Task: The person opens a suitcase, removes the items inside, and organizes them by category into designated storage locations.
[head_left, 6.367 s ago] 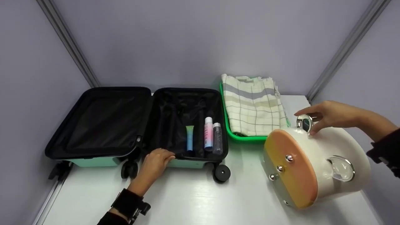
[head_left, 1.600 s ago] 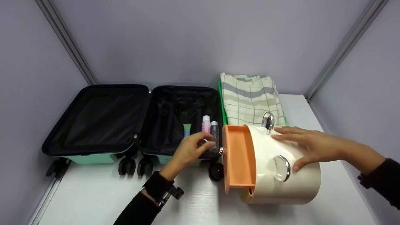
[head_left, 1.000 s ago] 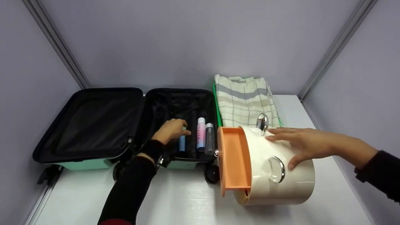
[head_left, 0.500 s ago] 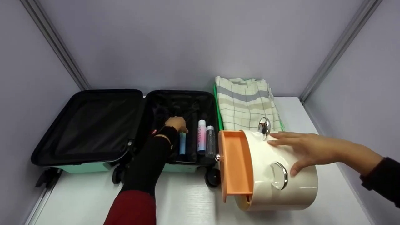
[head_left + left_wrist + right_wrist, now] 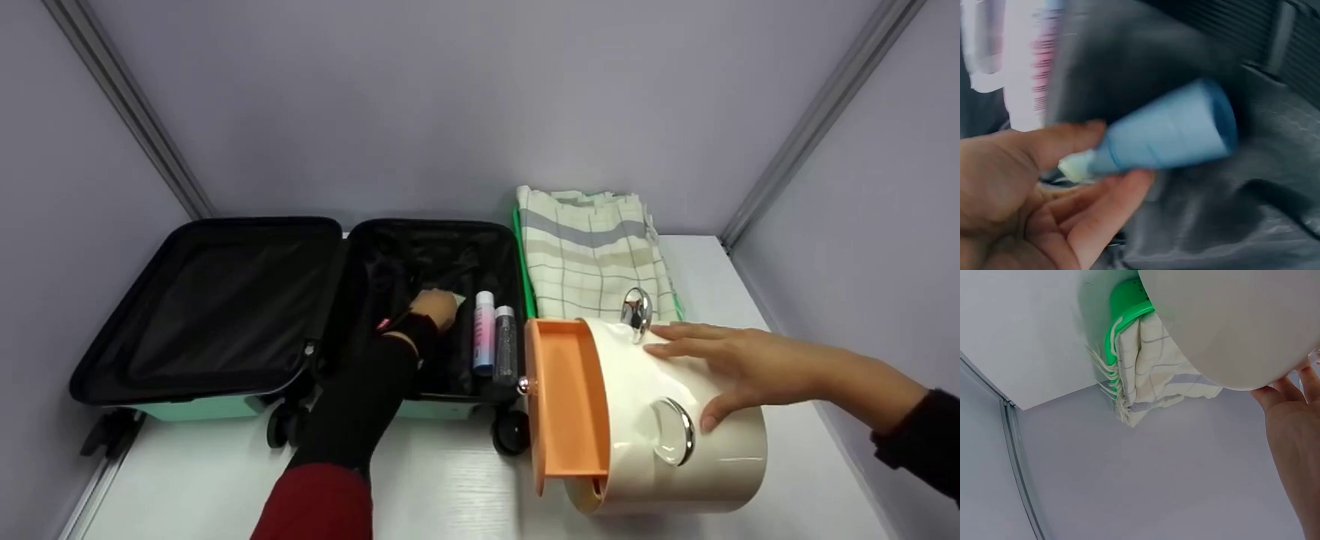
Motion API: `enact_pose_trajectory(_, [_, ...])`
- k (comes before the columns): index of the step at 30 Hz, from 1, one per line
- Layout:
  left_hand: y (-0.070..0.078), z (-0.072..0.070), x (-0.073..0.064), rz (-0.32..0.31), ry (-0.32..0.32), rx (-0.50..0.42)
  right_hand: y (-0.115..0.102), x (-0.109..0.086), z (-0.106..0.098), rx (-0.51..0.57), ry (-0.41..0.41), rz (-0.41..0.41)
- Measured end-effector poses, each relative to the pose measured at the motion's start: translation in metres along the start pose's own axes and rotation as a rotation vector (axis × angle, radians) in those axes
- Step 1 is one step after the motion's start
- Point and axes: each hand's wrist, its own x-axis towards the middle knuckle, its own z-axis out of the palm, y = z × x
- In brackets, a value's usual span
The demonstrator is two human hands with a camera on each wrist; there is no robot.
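Observation:
Over the right half of the open suitcase (image 5: 442,231), my left hand (image 5: 433,309) pinches a blue squeeze tube (image 5: 1168,132) near its pale end, between thumb and fingers. The tube looks blurred in the left wrist view, and in the head view the hand hides most of it. Beside it in the suitcase lie a pink-and-blue bottle (image 5: 484,334) with a white cap and a clear bottle (image 5: 505,349). My right hand (image 5: 757,367) rests with spread fingers on top of a white storage box (image 5: 652,450). The box's orange drawer (image 5: 570,397) is pulled out toward the suitcase.
Behind the storage box, a folded checked cloth (image 5: 589,247) lies in a green basket (image 5: 527,277). The suitcase's other half (image 5: 217,315) lies open at the left. Grey walls (image 5: 450,112) enclose the white table (image 5: 450,487).
My left hand has reached into the suitcase and lifted the blue tube from its place beside the bottles. Earlier, the storage box came left onto the table and its orange drawer came out.

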Motion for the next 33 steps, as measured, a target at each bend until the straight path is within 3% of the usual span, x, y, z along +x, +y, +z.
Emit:
enact_pose_trajectory(4, [-0.002, -0.029, -0.018, 0.163, 0.191, 0.022, -0.002, 0.002, -0.001, 0.017, -0.009, 0.006])
enact_pose_trajectory(7, [0.005, -0.053, -0.039, 0.266, 0.271, 0.022, -0.003, 0.004, -0.001, 0.014, -0.01, -0.003])
enact_pose_trajectory(12, [0.036, -0.086, -0.082, 0.53, 0.442, 0.085, -0.004, 0.001, -0.002, 0.007, 0.004, -0.015])
enact_pose_trajectory(15, [0.055, -0.098, -0.11, 0.723, 0.573, 0.136, -0.004, 0.0, -0.003, 0.01, 0.007, -0.016])
enact_pose_trajectory(17, [0.067, -0.102, -0.127, 0.838, 0.625, 0.196, -0.004, 0.0, -0.003, 0.017, 0.004, -0.014])
enact_pose_trajectory(21, [0.087, -0.101, -0.153, 0.998, 0.634, 0.33, -0.003, 0.0, -0.004, 0.035, -0.01, 0.0])
enact_pose_trajectory(26, [0.104, -0.09, -0.17, 1.143, 0.56, 0.549, -0.003, -0.001, -0.003, 0.039, -0.02, 0.013])
enact_pose_trajectory(29, [0.114, -0.085, -0.175, 1.193, 0.516, 0.708, -0.004, -0.001, -0.003, 0.042, -0.024, 0.021])
enact_pose_trajectory(33, [0.131, -0.083, -0.182, 1.168, 0.415, 0.836, -0.003, -0.001, -0.003, 0.044, -0.025, 0.022])
